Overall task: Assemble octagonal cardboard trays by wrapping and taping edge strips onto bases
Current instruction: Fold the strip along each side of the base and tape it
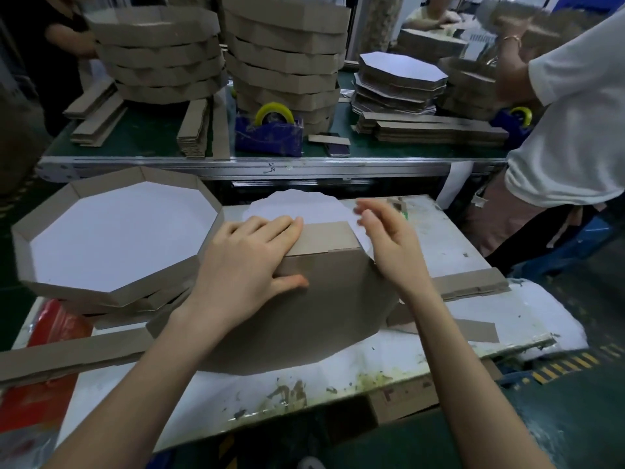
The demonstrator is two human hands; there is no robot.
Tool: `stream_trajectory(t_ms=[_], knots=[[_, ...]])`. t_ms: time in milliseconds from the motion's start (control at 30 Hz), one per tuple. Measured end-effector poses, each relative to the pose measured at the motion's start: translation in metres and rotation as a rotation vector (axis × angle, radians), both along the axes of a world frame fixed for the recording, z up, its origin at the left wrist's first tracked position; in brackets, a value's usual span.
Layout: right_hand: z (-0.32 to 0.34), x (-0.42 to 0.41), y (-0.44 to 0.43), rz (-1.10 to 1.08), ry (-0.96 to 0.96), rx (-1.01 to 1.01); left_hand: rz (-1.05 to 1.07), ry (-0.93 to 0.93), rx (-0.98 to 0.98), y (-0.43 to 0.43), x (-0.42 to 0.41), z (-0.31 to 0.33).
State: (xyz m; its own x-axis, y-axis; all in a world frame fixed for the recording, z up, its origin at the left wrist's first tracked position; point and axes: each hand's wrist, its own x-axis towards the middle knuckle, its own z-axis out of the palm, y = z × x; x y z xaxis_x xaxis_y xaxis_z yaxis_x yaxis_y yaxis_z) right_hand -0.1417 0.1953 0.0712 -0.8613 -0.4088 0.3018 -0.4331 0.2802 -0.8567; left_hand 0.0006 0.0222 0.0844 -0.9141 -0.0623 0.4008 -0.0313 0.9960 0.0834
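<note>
Edge strip [324, 236] folded over far edge of base [304, 316] on worktable [439, 238], pressed by flat left hand [247, 262]; right hand [389, 245] open, empty (blurred), alongside. Risks springing back or skewing on any easing of pressure before taping.

The base [304, 316] lies on the counter [439, 231] under the left hand [250, 262], with the right hand [389, 245] at its right edge. A tray [111, 238] sits left of the left hand. A tape dispenser [269, 133] stands behind both hands, and a strip [473, 286] lies right of the right hand.
</note>
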Motion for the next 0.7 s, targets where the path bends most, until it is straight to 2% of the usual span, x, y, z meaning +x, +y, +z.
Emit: stream_trajectory(t_ms=[67, 167, 267, 433, 533, 700], knots=[[-0.002, -0.002, 0.002, 0.114, -0.044, 0.158, 0.039, -0.032, -0.027, 0.001, 0.003, 0.002], [-0.003, 0.004, 0.003, 0.202, -0.025, 0.134, 0.069, -0.001, -0.075, 0.016, -0.004, 0.013], [0.0, 0.01, -0.001, 0.238, -0.014, 0.11, 0.025, -0.021, -0.037, 0.04, -0.027, 0.019], [0.006, -0.002, 0.01, 0.314, -0.063, 0.238, -0.004, -0.043, -0.07, 0.036, -0.036, 0.015], [0.01, -0.014, 0.022, 0.336, -0.092, 0.357, 0.02, 0.003, 0.072, 0.019, -0.021, 0.022], [0.043, -0.018, 0.022, 0.42, -0.04, 0.338, 0.001, 0.144, 0.328, -0.001, 0.004, 0.012]])
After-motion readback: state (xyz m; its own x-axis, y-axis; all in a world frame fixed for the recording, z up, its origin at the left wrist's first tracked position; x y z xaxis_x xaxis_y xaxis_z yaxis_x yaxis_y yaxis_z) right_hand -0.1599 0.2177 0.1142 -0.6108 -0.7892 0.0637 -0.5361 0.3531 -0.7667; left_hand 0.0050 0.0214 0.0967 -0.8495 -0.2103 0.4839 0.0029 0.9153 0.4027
